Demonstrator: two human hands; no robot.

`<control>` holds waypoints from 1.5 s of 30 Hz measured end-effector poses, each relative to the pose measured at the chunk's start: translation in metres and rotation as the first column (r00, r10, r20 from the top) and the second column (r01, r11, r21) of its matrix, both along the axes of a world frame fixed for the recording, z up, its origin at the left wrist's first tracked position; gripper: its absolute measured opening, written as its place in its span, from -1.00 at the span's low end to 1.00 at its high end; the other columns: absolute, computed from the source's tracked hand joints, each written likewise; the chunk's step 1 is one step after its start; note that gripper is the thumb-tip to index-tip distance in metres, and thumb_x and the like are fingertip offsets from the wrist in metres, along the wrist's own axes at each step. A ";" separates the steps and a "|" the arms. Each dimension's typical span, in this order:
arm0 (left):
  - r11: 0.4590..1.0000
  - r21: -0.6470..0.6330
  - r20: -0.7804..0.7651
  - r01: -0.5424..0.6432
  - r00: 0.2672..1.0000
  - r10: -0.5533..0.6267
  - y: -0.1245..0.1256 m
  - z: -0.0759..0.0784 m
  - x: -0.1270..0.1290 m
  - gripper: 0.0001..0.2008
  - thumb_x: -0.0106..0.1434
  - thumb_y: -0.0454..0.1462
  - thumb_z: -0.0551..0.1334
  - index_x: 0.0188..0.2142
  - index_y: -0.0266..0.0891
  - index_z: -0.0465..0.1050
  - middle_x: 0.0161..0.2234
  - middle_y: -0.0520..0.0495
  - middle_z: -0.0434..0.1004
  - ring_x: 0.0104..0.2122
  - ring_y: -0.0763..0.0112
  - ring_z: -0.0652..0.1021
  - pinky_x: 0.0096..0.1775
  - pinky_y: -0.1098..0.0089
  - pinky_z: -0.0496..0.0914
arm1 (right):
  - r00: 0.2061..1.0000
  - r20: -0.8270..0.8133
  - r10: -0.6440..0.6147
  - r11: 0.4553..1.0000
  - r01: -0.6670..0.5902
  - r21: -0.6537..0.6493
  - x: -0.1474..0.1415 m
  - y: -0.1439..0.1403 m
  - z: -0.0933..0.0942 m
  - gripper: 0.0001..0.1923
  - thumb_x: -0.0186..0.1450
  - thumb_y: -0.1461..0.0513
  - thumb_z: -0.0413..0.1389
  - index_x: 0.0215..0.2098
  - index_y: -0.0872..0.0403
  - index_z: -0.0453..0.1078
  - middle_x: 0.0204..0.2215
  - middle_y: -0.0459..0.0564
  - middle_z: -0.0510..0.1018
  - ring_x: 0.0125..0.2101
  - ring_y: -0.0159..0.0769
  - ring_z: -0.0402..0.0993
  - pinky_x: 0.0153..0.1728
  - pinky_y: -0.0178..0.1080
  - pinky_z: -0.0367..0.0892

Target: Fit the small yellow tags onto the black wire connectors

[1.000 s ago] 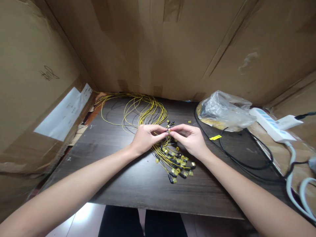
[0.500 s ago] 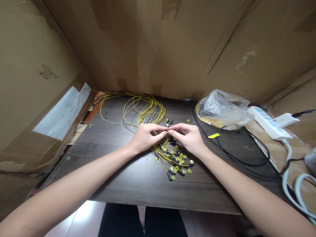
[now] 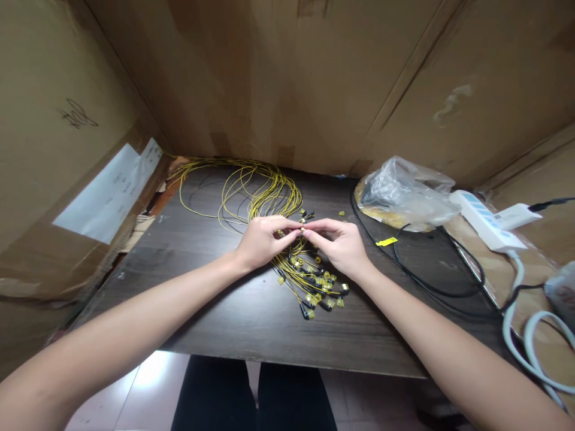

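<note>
My left hand [image 3: 263,242] and my right hand [image 3: 339,244] meet fingertip to fingertip over the table, both closed in a pinch. Between them sits a small cable connector [image 3: 302,229], dark with a yellowish end; fingers cover most of it. Thin yellow cables [image 3: 274,194] loop out behind my left hand and run beneath it. Just in front of my hands, a loose pile of black cable connectors [image 3: 330,304] carries small clear-yellow caps [image 3: 309,313]. A couple more black connectors [image 3: 308,214] lie right behind my fingertips.
A single yellow cap [image 3: 342,214] lies on the dark wooden table [image 3: 215,311]. To the right are a clear plastic bag [image 3: 404,191], a black cable [image 3: 431,293] with a yellow tag [image 3: 386,242], and a white power strip [image 3: 487,221]. Cardboard walls [image 3: 314,90] enclose the table's back and sides.
The view has shifted slightly, so everything sits a little higher in the picture. Both hands stay pinched together at the connector, with the fingertips slightly shifted.
</note>
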State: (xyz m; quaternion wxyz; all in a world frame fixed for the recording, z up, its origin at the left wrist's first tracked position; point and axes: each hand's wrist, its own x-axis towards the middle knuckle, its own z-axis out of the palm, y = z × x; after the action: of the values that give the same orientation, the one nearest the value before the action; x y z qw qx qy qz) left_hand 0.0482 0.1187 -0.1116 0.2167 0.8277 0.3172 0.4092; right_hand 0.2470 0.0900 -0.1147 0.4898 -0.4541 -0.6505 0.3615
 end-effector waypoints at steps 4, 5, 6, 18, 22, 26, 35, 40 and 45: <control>0.999 0.044 0.017 -0.025 1.000 0.025 -0.001 0.001 0.001 -0.88 0.31 -0.33 0.31 -0.19 -0.25 0.64 -0.34 -0.04 0.68 -0.44 0.47 0.60 -0.39 0.48 0.46 | 0.994 0.098 -0.048 0.994 0.038 0.101 0.000 -0.001 0.000 -0.84 0.29 0.16 0.26 -0.23 0.06 0.61 -0.31 0.00 0.68 -0.34 -0.21 0.59 -0.31 -0.17 0.47; 0.999 0.037 0.024 -0.035 0.999 0.034 -0.001 0.002 0.001 -0.89 0.30 -0.33 0.32 -0.20 -0.25 0.64 -0.35 -0.03 0.68 -0.44 0.48 0.59 -0.39 0.49 0.46 | 0.988 0.141 -0.068 0.989 0.048 0.140 0.000 -0.002 0.001 -0.85 0.30 0.17 0.25 -0.22 0.05 0.60 -0.31 -0.01 0.68 -0.36 -0.22 0.57 -0.33 -0.17 0.44; 0.999 0.028 0.032 -0.043 0.999 0.042 -0.002 0.003 0.001 -0.90 0.29 -0.33 0.33 -0.21 -0.25 0.64 -0.35 -0.03 0.68 -0.45 0.49 0.59 -0.39 0.50 0.46 | 0.979 0.186 -0.089 0.982 0.055 0.181 0.000 -0.002 0.002 -0.86 0.31 0.18 0.24 -0.21 0.05 0.59 -0.31 -0.01 0.67 -0.36 -0.23 0.55 -0.35 -0.18 0.42; 0.995 0.103 0.037 0.004 0.999 -0.008 -0.003 0.002 0.002 -0.91 0.24 -0.36 0.33 -0.25 -0.28 0.59 -0.38 -0.01 0.64 -0.44 0.50 0.57 -0.39 0.51 0.45 | 0.830 0.555 -0.059 0.935 -0.149 0.322 0.001 -0.004 0.008 -0.82 0.47 0.23 -0.04 -0.25 0.06 0.37 -0.34 0.02 0.52 -0.29 -0.16 0.34 -0.25 -0.11 0.16; 0.985 0.175 0.042 -0.004 0.999 -0.003 -0.005 0.005 0.003 -0.93 0.22 -0.34 0.33 -0.28 -0.28 0.60 -0.39 -0.03 0.64 -0.41 0.45 0.60 -0.32 0.45 0.49 | 0.815 0.578 -0.046 0.933 -0.171 0.316 0.000 -0.004 0.009 -0.71 0.51 0.21 -0.11 -0.34 0.05 0.34 -0.44 -0.02 0.48 -0.33 -0.17 0.31 -0.28 -0.11 0.09; 0.998 0.060 0.073 -0.017 0.997 0.013 -0.005 0.006 0.003 -0.91 0.16 -0.37 0.34 -0.30 -0.28 0.60 -0.39 -0.01 0.66 -0.43 0.48 0.60 -0.41 0.53 0.49 | 0.839 0.544 -0.036 0.936 -0.163 0.313 -0.001 -0.006 0.010 -0.77 0.49 0.20 -0.07 -0.30 0.05 0.33 -0.39 -0.01 0.48 -0.32 -0.16 0.31 -0.26 -0.11 0.12; 0.999 -0.024 0.104 0.039 0.994 -0.036 -0.006 0.005 0.004 -0.90 0.18 -0.38 0.33 -0.28 -0.28 0.61 -0.41 0.00 0.65 -0.48 0.53 0.58 -0.47 0.59 0.47 | 0.871 0.492 0.018 0.947 -0.173 0.272 0.000 -0.004 0.011 -0.75 0.48 0.23 -0.07 -0.36 0.03 0.30 -0.43 -0.02 0.46 -0.34 -0.18 0.29 -0.26 -0.12 0.20; 1.000 -0.010 0.109 0.020 0.994 -0.019 -0.006 0.006 0.005 -0.90 0.15 -0.39 0.34 -0.30 -0.29 0.60 -0.42 0.01 0.64 -0.48 0.53 0.58 -0.47 0.60 0.45 | 0.874 0.485 0.027 0.949 -0.175 0.263 0.000 -0.005 0.011 -0.73 0.49 0.21 -0.09 -0.36 0.03 0.31 -0.43 -0.02 0.47 -0.34 -0.18 0.30 -0.25 -0.11 0.20; 0.999 -0.048 0.112 0.020 0.994 -0.014 -0.005 0.006 0.004 -0.90 0.17 -0.36 0.34 -0.29 -0.28 0.62 -0.41 -0.02 0.66 -0.47 0.50 0.59 -0.50 0.58 0.45 | 0.915 0.403 0.008 0.942 -0.142 0.303 -0.001 -0.006 0.012 -0.91 0.41 0.22 0.06 -0.28 0.04 0.32 -0.35 -0.01 0.50 -0.30 -0.18 0.35 -0.27 -0.14 0.24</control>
State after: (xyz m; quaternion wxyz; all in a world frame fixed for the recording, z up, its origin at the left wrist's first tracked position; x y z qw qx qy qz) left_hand 0.0519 0.1136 -0.1057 0.2580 0.8006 0.3074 0.4451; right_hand 0.2464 0.0839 -0.1024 0.4016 -0.4050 -0.8040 0.1683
